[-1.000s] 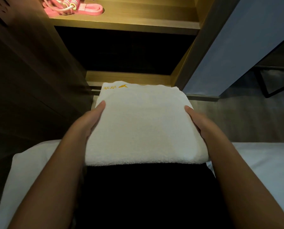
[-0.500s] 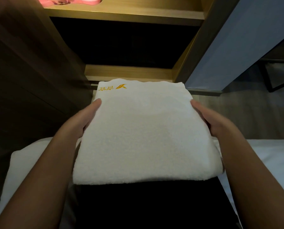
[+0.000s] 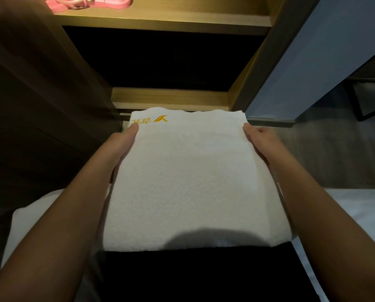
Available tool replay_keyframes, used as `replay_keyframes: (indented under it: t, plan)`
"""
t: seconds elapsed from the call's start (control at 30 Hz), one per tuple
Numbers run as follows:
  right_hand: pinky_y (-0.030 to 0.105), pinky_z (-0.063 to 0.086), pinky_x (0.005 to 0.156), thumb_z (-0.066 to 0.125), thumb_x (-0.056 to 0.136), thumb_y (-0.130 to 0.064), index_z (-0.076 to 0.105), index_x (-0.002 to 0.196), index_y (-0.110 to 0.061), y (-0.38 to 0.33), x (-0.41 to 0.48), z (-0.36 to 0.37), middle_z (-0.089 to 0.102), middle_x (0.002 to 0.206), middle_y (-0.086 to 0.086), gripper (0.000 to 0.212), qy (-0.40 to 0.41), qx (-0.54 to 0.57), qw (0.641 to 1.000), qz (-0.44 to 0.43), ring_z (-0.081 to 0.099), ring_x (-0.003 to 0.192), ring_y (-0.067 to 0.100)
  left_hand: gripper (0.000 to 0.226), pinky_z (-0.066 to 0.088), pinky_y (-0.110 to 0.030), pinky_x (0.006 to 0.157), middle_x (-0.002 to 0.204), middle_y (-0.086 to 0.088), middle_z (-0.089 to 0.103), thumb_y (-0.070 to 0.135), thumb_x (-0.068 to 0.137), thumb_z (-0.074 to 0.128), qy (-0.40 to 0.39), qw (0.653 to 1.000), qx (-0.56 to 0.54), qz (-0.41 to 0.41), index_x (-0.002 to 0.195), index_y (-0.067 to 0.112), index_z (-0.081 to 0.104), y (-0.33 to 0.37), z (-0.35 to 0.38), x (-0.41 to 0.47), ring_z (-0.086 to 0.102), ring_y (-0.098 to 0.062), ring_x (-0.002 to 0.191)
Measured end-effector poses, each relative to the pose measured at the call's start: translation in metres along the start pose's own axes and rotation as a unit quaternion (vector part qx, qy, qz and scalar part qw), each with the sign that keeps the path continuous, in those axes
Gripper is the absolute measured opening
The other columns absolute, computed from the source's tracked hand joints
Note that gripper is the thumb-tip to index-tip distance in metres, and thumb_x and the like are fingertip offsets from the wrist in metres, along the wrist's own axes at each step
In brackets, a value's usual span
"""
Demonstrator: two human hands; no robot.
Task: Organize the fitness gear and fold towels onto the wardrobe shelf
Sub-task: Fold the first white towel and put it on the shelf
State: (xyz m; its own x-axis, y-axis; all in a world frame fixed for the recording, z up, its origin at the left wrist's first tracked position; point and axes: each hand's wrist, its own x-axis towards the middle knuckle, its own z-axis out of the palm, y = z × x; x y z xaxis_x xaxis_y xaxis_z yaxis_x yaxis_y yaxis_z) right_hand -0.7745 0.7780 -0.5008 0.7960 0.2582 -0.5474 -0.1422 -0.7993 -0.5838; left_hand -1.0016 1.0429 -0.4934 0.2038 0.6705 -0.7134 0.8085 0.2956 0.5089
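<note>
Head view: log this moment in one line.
towel: folded, white | left hand: grips left edge | right hand: grips right edge | pink gear: on upper shelf

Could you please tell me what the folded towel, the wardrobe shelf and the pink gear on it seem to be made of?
Folded towel: likely white terry cotton, by its nubby looped pile. Wardrobe shelf: wood or wood-look laminate, matte, faint grain. Pink gear: probably smooth rubber or foam; too cropped to settle.

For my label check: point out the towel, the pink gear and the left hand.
towel (image 3: 191,182), head view, middle of top face.
pink gear (image 3: 117,4), head view, its flat band.
left hand (image 3: 121,147), head view, back of hand.
</note>
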Motion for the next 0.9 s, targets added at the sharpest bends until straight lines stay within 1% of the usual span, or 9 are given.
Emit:
replay_keyframes:
  t: [0.13, 0.27, 0.37, 0.53, 0.6, 0.67, 0.7, 0.77, 0.9]
  plan:
    - [0.04, 0.052, 0.084, 0.049, 0.093, -0.054, 0.064, 0.1, -0.009, -0.016, 0.01, 0.01, 0.065, 0.108, 0.011, 0.048, 0.116, -0.119, 0.985, -0.04, 0.062, 0.093, 0.026, 0.067, 0.04, -0.043, 0.096, 0.139, -0.017, 0.047, 0.057, 0.095, 0.039, 0.122, 0.974, 0.17, 0.089, 0.139, 0.007, 0.044, 0.015, 0.017, 0.006, 0.047, -0.037, 0.124]
    - [0.033, 0.049, 0.073, 0.051, 0.095, -0.044, 0.058, 0.11, -0.014, -0.015, 0.011, 0.015, 0.065, 0.105, 0.007, 0.034, 0.161, -0.094, 0.98, -0.076, 0.061, 0.087, 0.021, 0.055, 0.041, -0.042, 0.081, 0.125, -0.018, 0.055, 0.051, 0.096, 0.044, 0.228, 0.936, 0.209, 0.17, 0.124, 0.004, 0.048, 0.015, 0.025, 0.007, 0.053, -0.038, 0.114]
    - [0.042, 0.05, 0.09, 0.047, 0.098, -0.044, 0.053, 0.128, -0.013, -0.02, 0.015, 0.018, 0.061, 0.124, 0.008, 0.044, 0.092, -0.061, 0.993, -0.043, 0.061, 0.106, 0.028, 0.049, 0.04, -0.041, 0.078, 0.123, -0.018, 0.058, 0.049, 0.098, 0.044, 0.209, 0.952, 0.165, 0.152, 0.123, 0.006, 0.048, 0.013, 0.027, 0.015, 0.056, -0.038, 0.111]
    - [0.044, 0.046, 0.097, 0.044, 0.1, -0.042, 0.05, 0.135, -0.011, -0.018, 0.016, 0.022, 0.057, 0.133, 0.01, 0.047, 0.098, -0.031, 0.994, -0.022, 0.057, 0.116, 0.03, 0.046, 0.047, -0.045, 0.093, 0.128, -0.015, 0.056, 0.044, 0.1, 0.043, 0.155, 0.976, 0.114, 0.106, 0.128, 0.009, 0.049, 0.013, 0.026, 0.019, 0.056, -0.034, 0.114]
    - [0.04, 0.047, 0.093, 0.044, 0.1, -0.044, 0.05, 0.131, -0.013, -0.018, 0.012, 0.021, 0.058, 0.129, 0.009, 0.044, 0.12, -0.074, 0.989, -0.038, 0.058, 0.111, 0.027, 0.041, 0.048, -0.046, 0.093, 0.126, -0.014, 0.056, 0.042, 0.1, 0.043, 0.177, 0.965, 0.155, 0.117, 0.127, 0.01, 0.048, 0.015, 0.025, 0.014, 0.056, -0.033, 0.113]
    - [0.037, 0.046, 0.09, 0.046, 0.099, -0.042, 0.048, 0.13, -0.015, -0.022, 0.005, 0.016, 0.057, 0.129, 0.008, 0.041, 0.177, -0.13, 0.972, -0.084, 0.057, 0.11, 0.024, 0.041, 0.044, -0.047, 0.095, 0.13, -0.014, 0.052, 0.037, 0.099, 0.046, 0.234, 0.923, 0.226, 0.204, 0.129, 0.009, 0.046, 0.017, 0.025, 0.004, 0.051, -0.033, 0.118]
    - [0.038, 0.044, 0.094, 0.046, 0.099, -0.04, 0.047, 0.134, -0.015, -0.026, 0.0, 0.016, 0.054, 0.134, 0.007, 0.043, 0.202, -0.141, 0.961, -0.123, 0.054, 0.116, 0.025, 0.043, 0.039, -0.048, 0.098, 0.133, -0.014, 0.049, 0.036, 0.098, 0.046, 0.252, 0.898, 0.24, 0.269, 0.131, 0.008, 0.045, 0.017, 0.027, -0.004, 0.047, -0.033, 0.122]
    - [0.042, 0.032, 0.11, 0.041, 0.101, -0.04, 0.037, 0.145, -0.016, -0.031, -0.017, 0.024, 0.041, 0.148, 0.006, 0.051, 0.182, -0.164, 0.947, -0.205, 0.039, 0.136, 0.026, 0.05, 0.027, -0.048, 0.109, 0.145, -0.013, 0.041, 0.039, 0.098, 0.042, 0.205, 0.873, 0.25, 0.365, 0.138, 0.009, 0.043, 0.016, 0.04, -0.023, 0.037, -0.031, 0.135]
    - [0.047, -0.005, 0.119, 0.019, 0.099, -0.057, 0.002, 0.156, -0.023, -0.022, -0.052, 0.052, -0.009, 0.163, 0.001, 0.068, -0.017, -0.367, 0.891, -0.266, -0.011, 0.149, 0.026, 0.063, -0.002, -0.05, 0.12, 0.164, 0.0, 0.001, 0.055, 0.099, 0.025, 0.068, 0.846, 0.381, 0.368, 0.154, 0.025, 0.016, -0.003, 0.066, -0.041, -0.003, -0.021, 0.15]
